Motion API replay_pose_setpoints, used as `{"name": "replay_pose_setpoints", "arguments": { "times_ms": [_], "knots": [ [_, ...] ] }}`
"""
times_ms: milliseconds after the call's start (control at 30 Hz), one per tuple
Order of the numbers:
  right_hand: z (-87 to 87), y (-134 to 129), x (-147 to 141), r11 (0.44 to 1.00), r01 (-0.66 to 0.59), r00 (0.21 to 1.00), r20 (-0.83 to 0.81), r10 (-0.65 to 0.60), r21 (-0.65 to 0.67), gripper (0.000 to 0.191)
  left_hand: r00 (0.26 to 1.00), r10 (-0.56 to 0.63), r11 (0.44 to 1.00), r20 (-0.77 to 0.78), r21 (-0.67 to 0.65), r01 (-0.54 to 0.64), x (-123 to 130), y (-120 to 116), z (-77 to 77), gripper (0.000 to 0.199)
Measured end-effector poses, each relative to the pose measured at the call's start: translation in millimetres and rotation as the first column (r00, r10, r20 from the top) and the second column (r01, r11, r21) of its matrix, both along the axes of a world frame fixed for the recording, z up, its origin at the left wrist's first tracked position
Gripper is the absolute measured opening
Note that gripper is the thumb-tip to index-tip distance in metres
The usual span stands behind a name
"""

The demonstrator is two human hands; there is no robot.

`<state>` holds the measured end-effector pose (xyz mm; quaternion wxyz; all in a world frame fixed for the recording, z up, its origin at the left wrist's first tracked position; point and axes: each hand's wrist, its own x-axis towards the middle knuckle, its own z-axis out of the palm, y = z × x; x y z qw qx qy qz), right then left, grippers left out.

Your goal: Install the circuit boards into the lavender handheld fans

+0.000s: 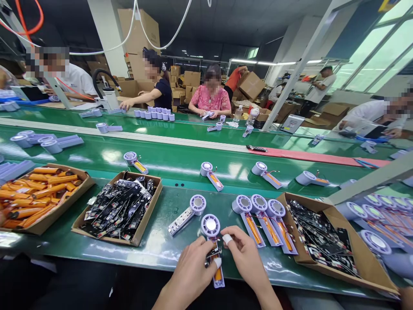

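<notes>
At the table's near edge lies a lilac handheld fan body (211, 225) with its round head away from me and an orange battery (218, 274) in its open handle. My left hand (194, 265) pinches a small dark circuit board (213, 251) over that handle. My right hand (242, 250) is closed at the board's upper right, fingertips together beside the fan head. What it grips, perhaps a thin wire, is too small to make out. White covers wrap some fingertips. Left of the head lies another fan (197, 204) with a board fitted along its handle.
Boxes of circuit boards stand left (119, 209) and right (322, 237). A box of orange batteries (41, 193) is at far left. Three fans with batteries (259, 202) lie to the right. More fans sit on the green conveyor (167, 163). Several people work beyond it.
</notes>
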<state>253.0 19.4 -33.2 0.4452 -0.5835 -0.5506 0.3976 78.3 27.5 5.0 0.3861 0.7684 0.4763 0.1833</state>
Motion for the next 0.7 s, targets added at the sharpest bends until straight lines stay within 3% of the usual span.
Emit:
{"name": "replay_pose_setpoints", "arguments": {
  "times_ms": [133, 200, 267, 333, 400, 467, 567, 700],
  "knots": [
    [-7.0, 3.1, 6.7, 0.995, 0.093, 0.994, 0.057, -0.091, -0.029, 0.019, 0.992, 0.066, 0.998, 0.104, -0.003, -0.066, -4.9, 0.3, -3.3, 0.016],
    [1.9, -0.9, 4.5, 0.992, 0.122, 0.982, 0.142, -0.123, 0.018, 0.020, 0.979, 0.111, 0.994, 0.173, -0.014, -0.111, -6.9, -3.0, -9.0, 0.020],
    [17.8, -8.0, -3.2, 0.982, 0.121, 0.951, 0.265, -0.157, 0.146, 0.026, 0.964, 0.125, 0.992, 0.234, -0.010, -0.126, -8.2, -7.5, -15.1, 0.026],
    [34.2, -15.3, -14.2, 0.951, 0.038, 0.924, 0.352, -0.150, 0.305, 0.034, 0.950, 0.126, 0.991, 0.286, -0.001, -0.131, -9.0, -11.9, -19.7, 0.031],
    [43.0, -19.6, -24.6, 0.916, -0.102, 0.916, 0.395, -0.065, 0.388, 0.037, 0.927, 0.149, 0.989, 0.343, -0.036, -0.145, -10.1, -14.6, -22.4, 0.027],
    [40.3, -20.0, -30.8, 0.907, -0.218, 0.905, 0.423, 0.049, 0.360, 0.039, 0.898, 0.200, 0.979, 0.391, -0.123, -0.164, -12.0, -14.7, -23.8, 0.021],
    [22.6, -17.5, -30.6, 0.919, -0.311, 0.886, 0.422, 0.189, 0.241, 0.045, 0.846, 0.296, 0.946, 0.442, -0.257, -0.197, -16.2, -11.3, -25.1, 0.016],
    [10.5, -17.1, -25.8, 0.916, -0.350, 0.866, 0.439, 0.237, 0.196, 0.047, 0.771, 0.367, 0.910, 0.521, -0.374, -0.180, -19.8, -8.2, -24.1, 0.015]
  ]
}}
